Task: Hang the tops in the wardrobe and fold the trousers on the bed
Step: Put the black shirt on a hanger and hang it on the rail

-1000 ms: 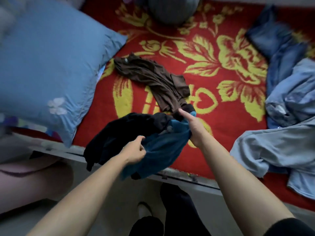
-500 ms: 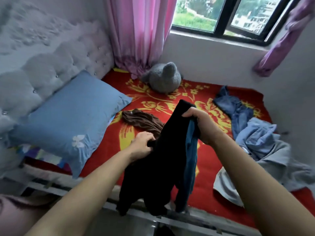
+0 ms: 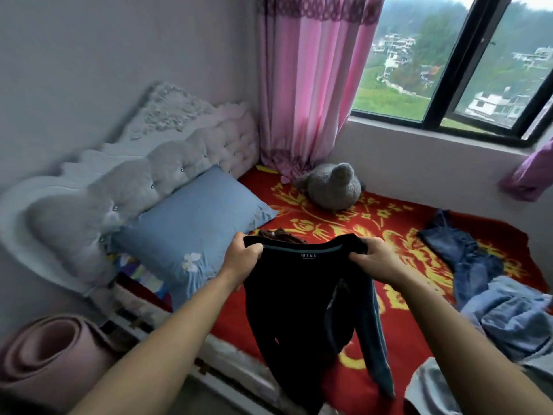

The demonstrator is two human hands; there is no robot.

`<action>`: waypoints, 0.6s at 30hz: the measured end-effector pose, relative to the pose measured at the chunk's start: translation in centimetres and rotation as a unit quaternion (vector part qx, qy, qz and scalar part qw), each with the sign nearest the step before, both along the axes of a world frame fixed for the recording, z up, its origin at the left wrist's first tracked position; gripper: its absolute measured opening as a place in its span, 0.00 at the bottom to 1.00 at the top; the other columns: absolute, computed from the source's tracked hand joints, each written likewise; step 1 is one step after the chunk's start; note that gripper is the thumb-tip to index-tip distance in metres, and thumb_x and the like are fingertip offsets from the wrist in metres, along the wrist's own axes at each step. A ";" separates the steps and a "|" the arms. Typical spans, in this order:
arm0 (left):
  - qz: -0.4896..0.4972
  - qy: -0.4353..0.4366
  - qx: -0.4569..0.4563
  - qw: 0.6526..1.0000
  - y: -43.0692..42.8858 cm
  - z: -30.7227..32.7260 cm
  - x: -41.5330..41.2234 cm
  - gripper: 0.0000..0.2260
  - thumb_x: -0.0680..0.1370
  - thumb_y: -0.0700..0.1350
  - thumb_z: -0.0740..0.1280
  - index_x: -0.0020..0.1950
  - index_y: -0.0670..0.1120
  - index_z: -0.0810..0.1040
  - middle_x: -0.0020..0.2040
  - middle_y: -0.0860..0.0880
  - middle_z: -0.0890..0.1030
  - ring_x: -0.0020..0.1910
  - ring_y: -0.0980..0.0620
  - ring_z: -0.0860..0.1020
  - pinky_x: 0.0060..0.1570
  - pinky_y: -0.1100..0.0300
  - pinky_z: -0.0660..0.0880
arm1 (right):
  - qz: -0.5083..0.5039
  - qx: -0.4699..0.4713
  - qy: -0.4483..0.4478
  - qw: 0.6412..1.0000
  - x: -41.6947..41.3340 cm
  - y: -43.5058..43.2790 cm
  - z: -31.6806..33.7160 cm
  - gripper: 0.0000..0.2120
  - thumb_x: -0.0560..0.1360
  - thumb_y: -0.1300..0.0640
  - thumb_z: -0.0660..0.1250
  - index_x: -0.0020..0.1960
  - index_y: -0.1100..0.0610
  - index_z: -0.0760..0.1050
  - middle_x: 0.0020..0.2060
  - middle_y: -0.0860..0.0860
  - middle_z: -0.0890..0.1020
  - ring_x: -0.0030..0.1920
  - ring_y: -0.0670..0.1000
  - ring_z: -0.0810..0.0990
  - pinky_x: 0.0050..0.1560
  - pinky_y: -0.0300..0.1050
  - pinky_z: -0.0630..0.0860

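A black top (image 3: 294, 304) with teal trim hangs in the air over the near edge of the bed (image 3: 398, 322). My left hand (image 3: 243, 256) grips its left shoulder and my right hand (image 3: 370, 257) grips its right shoulder, with the neck label between them. A brown garment (image 3: 279, 235) lies on the red blanket just behind the top, mostly hidden. Blue jeans (image 3: 460, 256) lie spread at the right. A heap of light blue and grey clothes (image 3: 508, 322) sits at the near right. No wardrobe is in view.
A blue pillow (image 3: 191, 232) leans on the tufted white headboard (image 3: 134, 175) at the left. A grey plush toy (image 3: 332, 187) sits under the pink curtain (image 3: 311, 79) by the window. A rolled pink mat (image 3: 45, 354) stands on the floor at the lower left.
My hands have lifted the black top off the bed and spread it by its shoulders. My view has risen from the blanket to the headboard and window.
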State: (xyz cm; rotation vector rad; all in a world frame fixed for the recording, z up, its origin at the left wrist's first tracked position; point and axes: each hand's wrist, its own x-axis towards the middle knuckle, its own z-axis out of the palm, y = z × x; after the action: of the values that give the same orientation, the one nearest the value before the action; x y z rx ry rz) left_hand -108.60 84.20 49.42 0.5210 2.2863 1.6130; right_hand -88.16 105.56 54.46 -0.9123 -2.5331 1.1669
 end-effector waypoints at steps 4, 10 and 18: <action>0.118 0.063 0.005 0.991 -3.6 1.7 1.5 0.09 0.71 0.42 0.69 0.39 0.46 0.68 0.34 0.51 0.74 0.32 0.53 0.72 0.32 0.63 0.67 | 0.083 -0.021 -0.028 0.996 -2.6 -1.6 0.4 0.08 0.70 0.58 0.70 0.49 0.53 0.83 0.43 0.51 0.86 0.45 0.50 0.85 0.50 0.50 0.82; 0.289 0.178 -0.100 0.935 -13.0 2.5 5.9 0.09 0.71 0.38 0.70 0.40 0.44 0.69 0.32 0.50 0.73 0.33 0.47 0.72 0.34 0.57 0.64 | 0.203 -0.082 -0.007 0.976 -7.8 -7.9 -1.8 0.19 0.71 0.38 0.72 0.41 0.55 0.83 0.35 0.45 0.84 0.39 0.46 0.82 0.40 0.38 0.75; 0.517 0.150 -0.151 0.829 -30.8 4.3 13.5 0.12 0.71 0.48 0.71 0.46 0.49 0.69 0.38 0.56 0.75 0.39 0.48 0.75 0.38 0.57 0.68 | 0.434 -0.172 0.046 0.883 -11.5 -24.1 0.1 0.08 0.69 0.55 0.79 0.46 0.50 0.83 0.38 0.42 0.84 0.39 0.39 0.81 0.42 0.30 0.75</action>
State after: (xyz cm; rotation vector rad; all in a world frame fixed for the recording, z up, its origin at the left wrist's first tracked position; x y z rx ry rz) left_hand -95.08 53.36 53.67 -0.7539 3.2611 1.4949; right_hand -99.65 81.48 54.59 0.3332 -2.7425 1.8598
